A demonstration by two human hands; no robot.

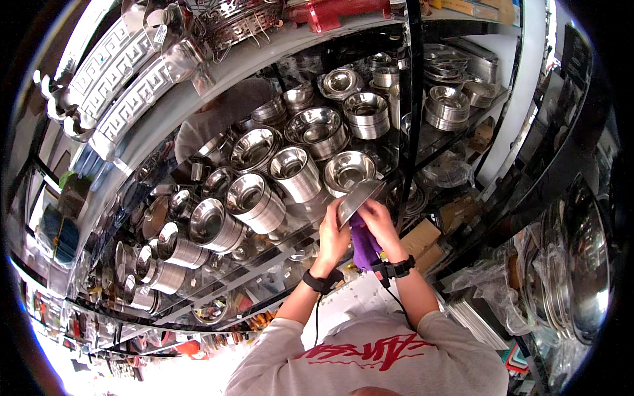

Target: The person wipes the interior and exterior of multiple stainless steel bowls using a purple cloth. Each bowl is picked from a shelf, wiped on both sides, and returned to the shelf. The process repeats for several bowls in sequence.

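Note:
Between my two hands a shallow stainless steel bowl (360, 199) is held tilted on its side, just in front of the shelf. My left hand (334, 234) grips its left rim. On the bowl's near side is my right hand (382, 227), with a purple cloth (365, 247) bunched in it and hanging down; its fingertips are partly hidden. Right behind the held bowl, a wide steel bowl (349, 171) rests on the glass shelf. Stacks of steel bowls (296, 173) and deeper stacked bowls (255, 203) stand to the left of it.
A black upright post (410, 99) divides the shelving to the right of the bowls. Above runs a shelf edge carrying metal racks (237, 24). Cardboard boxes (421, 240) sit low at the right, near large plastic-wrapped metal pans (569, 267). A glass shelf edge (257, 270) crosses below the bowls.

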